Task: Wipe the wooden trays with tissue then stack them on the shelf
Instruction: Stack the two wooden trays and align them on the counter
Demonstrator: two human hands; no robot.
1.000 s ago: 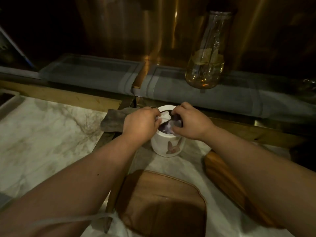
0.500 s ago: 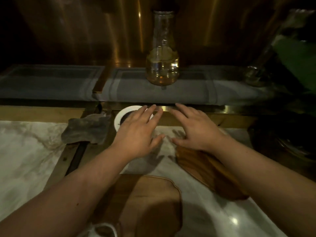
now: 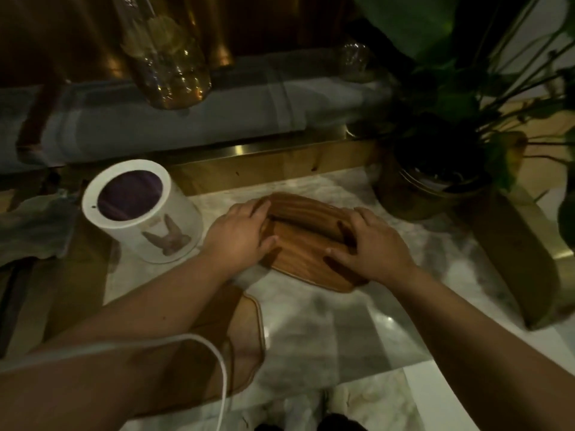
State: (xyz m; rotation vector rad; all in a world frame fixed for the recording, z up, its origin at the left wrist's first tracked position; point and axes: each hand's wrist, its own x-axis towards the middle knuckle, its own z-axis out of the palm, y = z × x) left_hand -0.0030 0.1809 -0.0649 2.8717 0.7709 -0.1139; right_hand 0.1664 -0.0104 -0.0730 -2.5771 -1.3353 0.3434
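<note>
Hands have left the tissue canister (image 3: 140, 209) with no tissue visible; left hand (image 3: 239, 237) and right hand (image 3: 373, 244) now grip the wooden tray (image 3: 305, 241) on the marble counter (image 3: 311, 315), probably still unwiped.

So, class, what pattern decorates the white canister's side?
A brownish rabbit motif on the white canister, clearest in the head view.

Glass carafe (image 3: 168, 57) on grey mats (image 3: 249, 113); potted plant (image 3: 435, 181) right; crumpled grey cloth (image 3: 34, 225) left; marble desk (image 3: 311, 321).
</note>
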